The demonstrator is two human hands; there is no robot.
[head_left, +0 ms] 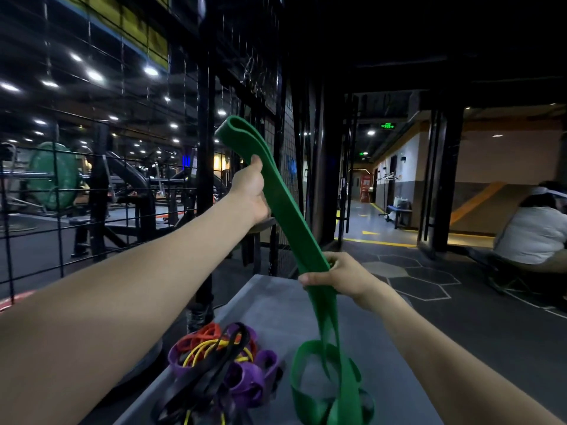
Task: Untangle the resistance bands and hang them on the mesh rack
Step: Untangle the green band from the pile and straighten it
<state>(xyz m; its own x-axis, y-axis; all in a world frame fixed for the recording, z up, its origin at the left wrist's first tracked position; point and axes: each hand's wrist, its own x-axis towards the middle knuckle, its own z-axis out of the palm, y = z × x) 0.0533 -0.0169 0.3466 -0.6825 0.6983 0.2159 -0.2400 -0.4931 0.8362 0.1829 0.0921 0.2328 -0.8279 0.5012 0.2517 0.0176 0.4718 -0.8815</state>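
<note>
My left hand (252, 191) is gripping the green band (294, 222) up near its folded top end, raised in front of the mesh rack (254, 72). My right hand (340, 277) is clutching the same band lower down; its tail is coiling on the grey table (276, 302). The tangled pile (221, 360) of purple, yellow, red and black bands is lying just left of it

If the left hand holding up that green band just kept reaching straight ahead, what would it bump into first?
Most likely the black mesh rack. The left hand, gripping the green band near its folded top, points up and forward at that wire panel. Depth is hard to judge here.
</note>
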